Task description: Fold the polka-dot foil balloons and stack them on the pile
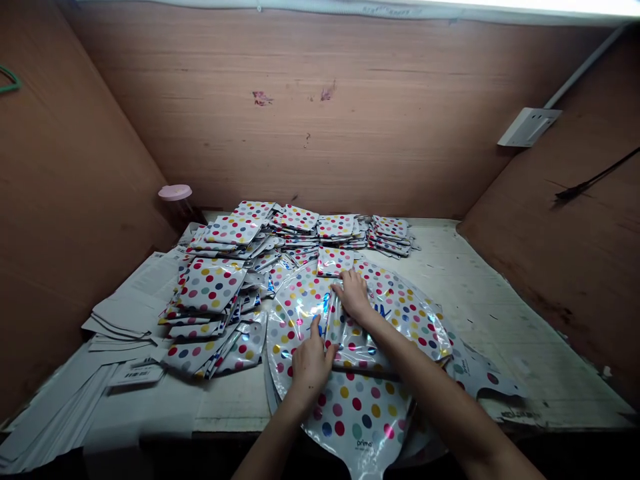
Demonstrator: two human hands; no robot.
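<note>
A polka-dot foil balloon [360, 407] lies flat in front of me on a pile of similar ones, its narrow neck toward the front edge. Its upper layer is partly folded over, with a shiny crease between my hands. My left hand [311, 360] rests on the foil left of the crease, index finger stretched forward and thumb apart. Farther up, my right hand [354, 295] presses on the folded part, thumb and fingers apart; its fingertips reach just below a small folded balloon packet [334, 261]. Some of the right fingers are hidden behind the hand.
Stacks of folded dotted packets [213, 283] stand to the left, with more stacks [337, 227] along the back. White paper sheets [125, 300] spread at far left, near a pink-lidded jar [176, 193]. Wooden walls [350, 120] enclose the table [525, 333]; a socket [530, 127] is at right.
</note>
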